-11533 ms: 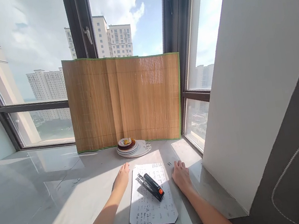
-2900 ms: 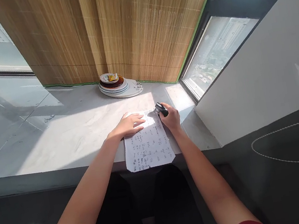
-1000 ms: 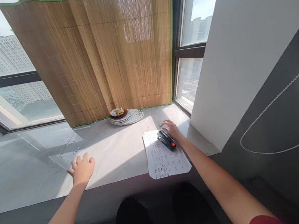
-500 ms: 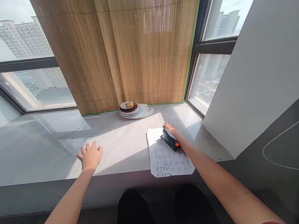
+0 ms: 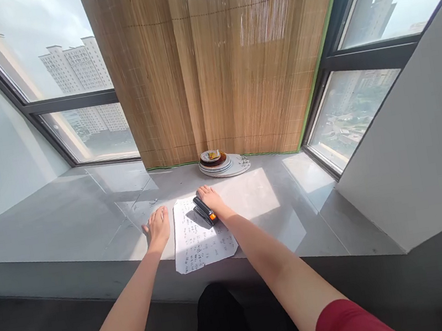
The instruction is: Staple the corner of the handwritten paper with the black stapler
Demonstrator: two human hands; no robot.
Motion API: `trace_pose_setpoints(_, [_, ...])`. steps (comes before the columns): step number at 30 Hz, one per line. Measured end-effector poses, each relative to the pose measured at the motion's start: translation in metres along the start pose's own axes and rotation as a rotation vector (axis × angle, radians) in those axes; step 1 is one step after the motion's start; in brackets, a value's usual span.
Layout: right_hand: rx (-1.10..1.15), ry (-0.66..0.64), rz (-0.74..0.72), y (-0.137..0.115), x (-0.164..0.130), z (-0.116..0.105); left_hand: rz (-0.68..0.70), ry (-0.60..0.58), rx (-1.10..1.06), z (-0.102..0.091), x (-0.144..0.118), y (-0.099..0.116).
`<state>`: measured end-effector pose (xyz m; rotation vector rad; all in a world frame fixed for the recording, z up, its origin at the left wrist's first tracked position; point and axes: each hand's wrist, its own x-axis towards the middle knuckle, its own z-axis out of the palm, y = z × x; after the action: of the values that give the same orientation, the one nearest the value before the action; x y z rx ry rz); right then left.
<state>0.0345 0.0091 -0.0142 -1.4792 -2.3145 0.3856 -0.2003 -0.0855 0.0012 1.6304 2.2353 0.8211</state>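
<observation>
My right hand (image 5: pixel 212 199) is at the right side of a black stapler (image 5: pixel 205 211) with an orange patch at its near end. It appears to grip the stapler, though my thumb is hidden. The stapler is over the upper right part of a sheet of paper (image 5: pixel 204 248) covered in handwriting, and casts a shadow on it. At the sheet's left, my left hand (image 5: pixel 158 228) rests on the grey window sill (image 5: pixel 259 193), fingers stretched out and holding nothing.
A stack of plates (image 5: pixel 219 166) stands at the back of the sill, against a bamboo blind (image 5: pixel 215 77). Windows flank the blind. A pale wall panel (image 5: pixel 416 129) slopes in at the right. The paper reaches the sill's front edge.
The paper, the stapler and my right hand have moved left, close to my left hand. My left fingers have come nearer together. The view has swung to the right.
</observation>
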Motion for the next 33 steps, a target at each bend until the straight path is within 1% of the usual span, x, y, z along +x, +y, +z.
trace_pose_setpoints(2, [0.004, 0.0, -0.026, -0.011, 0.008, 0.006, 0.004, 0.0, -0.002, 0.0, 0.0, 0.0])
trace_pose_setpoints(5, [0.004, 0.009, -0.034, -0.017, 0.012, 0.011, 0.012, 0.004, 0.019, 0.002, 0.0, -0.001])
trace_pose_setpoints(9, [-0.001, 0.027, -0.024, -0.009, 0.01, 0.013, 0.039, 0.024, 0.038, 0.003, 0.0, -0.001])
trace_pose_setpoints(14, [-0.016, 0.053, -0.024, 0.009, -0.003, 0.01, 0.033, 0.039, 0.119, 0.004, -0.001, 0.003])
trace_pose_setpoints(16, [-0.027, 0.065, -0.028, 0.022, -0.013, 0.005, 0.047, 0.035, 0.162, 0.005, -0.002, 0.004])
trace_pose_setpoints(18, [-0.04, 0.082, -0.022, 0.04, -0.028, -0.002, 0.074, 0.036, 0.207, 0.005, -0.002, 0.003])
trace_pose_setpoints(22, [-0.067, 0.131, 0.027, 0.088, -0.068, -0.027, 0.14, 0.064, 0.282, 0.007, -0.002, 0.001])
trace_pose_setpoints(24, [-0.077, 0.16, 0.052, 0.111, -0.09, -0.041, 0.213, 0.089, 0.301, 0.009, -0.006, 0.004])
trace_pose_setpoints(26, [-0.082, 0.193, 0.075, 0.127, -0.108, -0.053, 0.337, 0.083, 0.297, 0.015, -0.014, 0.013])
trace_pose_setpoints(27, [-0.082, 0.212, 0.087, 0.132, -0.115, -0.057, 0.409, 0.055, 0.278, 0.02, -0.02, 0.02])
trace_pose_setpoints(29, [-0.079, 0.252, 0.108, 0.136, -0.124, -0.064, 0.533, -0.058, 0.209, 0.031, -0.033, 0.036])
trace_pose_setpoints(31, [-0.07, 0.294, 0.119, 0.132, -0.128, -0.07, 0.655, -0.246, 0.179, 0.042, -0.047, 0.053])
trace_pose_setpoints(33, [-0.061, 0.327, 0.107, 0.124, -0.132, -0.075, 0.712, -0.42, 0.218, 0.049, -0.059, 0.066])
